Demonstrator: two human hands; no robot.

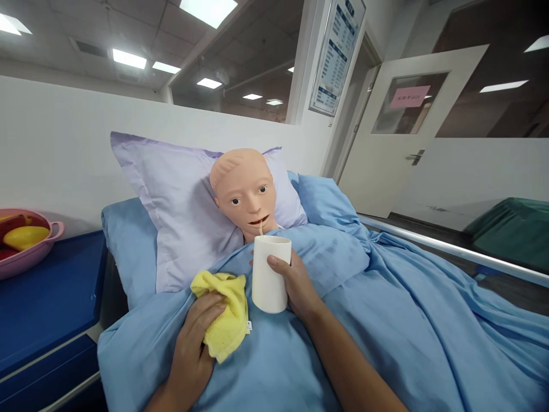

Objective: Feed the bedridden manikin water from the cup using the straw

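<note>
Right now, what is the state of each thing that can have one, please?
Mannequin, eyes and mouth open
White cup, upright, in right hand
Straw, reaching from cup to mouth
Yellow towel, crumpled, in left hand
Blue blanket, wrinkled
Lilac pillow, behind mannequin's head
Pink basin, holding a yellow object
Door, open
Ceiling lights, lit

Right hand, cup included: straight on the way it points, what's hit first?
Probably the mannequin's head, which lies beyond the white cup in the right hand. Depth is unclear, so the blue blanket could come first.
</note>
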